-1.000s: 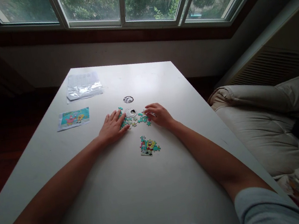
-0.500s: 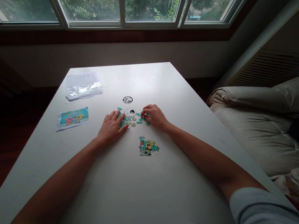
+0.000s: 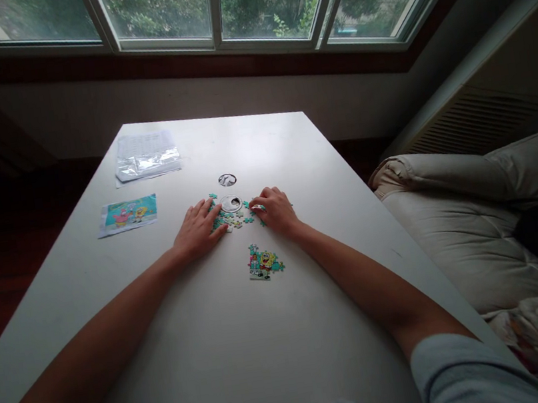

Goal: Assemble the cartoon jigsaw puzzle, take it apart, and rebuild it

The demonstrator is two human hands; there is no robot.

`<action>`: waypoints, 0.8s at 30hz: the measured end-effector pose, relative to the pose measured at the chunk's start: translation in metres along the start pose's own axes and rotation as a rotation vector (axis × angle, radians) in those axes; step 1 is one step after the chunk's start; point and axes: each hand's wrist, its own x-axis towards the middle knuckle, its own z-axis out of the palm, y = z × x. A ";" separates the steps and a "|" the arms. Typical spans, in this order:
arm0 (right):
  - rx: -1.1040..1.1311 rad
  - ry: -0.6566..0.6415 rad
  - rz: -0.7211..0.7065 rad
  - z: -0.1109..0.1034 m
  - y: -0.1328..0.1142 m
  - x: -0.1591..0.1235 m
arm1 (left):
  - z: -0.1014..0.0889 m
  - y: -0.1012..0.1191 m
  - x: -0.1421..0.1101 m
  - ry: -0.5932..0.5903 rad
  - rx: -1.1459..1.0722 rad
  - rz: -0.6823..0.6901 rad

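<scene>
Loose teal puzzle pieces (image 3: 234, 219) lie in a small heap on the white table (image 3: 229, 342). My left hand (image 3: 196, 229) rests flat on the heap's left side, fingers stretched out. My right hand (image 3: 275, 209) sits at the heap's right side with its fingers curled and pinched down on the pieces; what they hold is hidden. A joined cluster of pieces (image 3: 263, 263) showing a yellow cartoon figure lies nearer to me, apart from both hands. A round metal grommet (image 3: 231, 203) is set in the table between my fingertips.
A reference picture (image 3: 127, 214) lies at the left of the table. A clear plastic bag on paper (image 3: 146, 156) sits at the far left corner. A second round grommet part (image 3: 227, 180) lies beyond the heap. A cream sofa (image 3: 475, 224) stands close on the right; windows run behind.
My right hand has slid left, closer to the heap and to my left hand. My left hand has hardly moved.
</scene>
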 end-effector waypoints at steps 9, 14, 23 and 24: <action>-0.067 0.038 0.024 -0.001 -0.004 -0.004 | 0.000 0.000 0.000 0.005 0.000 0.005; 0.004 0.003 -0.010 0.000 -0.004 -0.003 | -0.002 0.002 -0.001 0.014 -0.017 0.003; -0.011 0.051 0.028 0.004 -0.004 -0.003 | -0.005 0.004 -0.001 0.012 -0.028 0.000; -0.015 0.048 0.026 0.004 -0.004 -0.003 | -0.005 0.004 -0.001 0.011 -0.027 0.000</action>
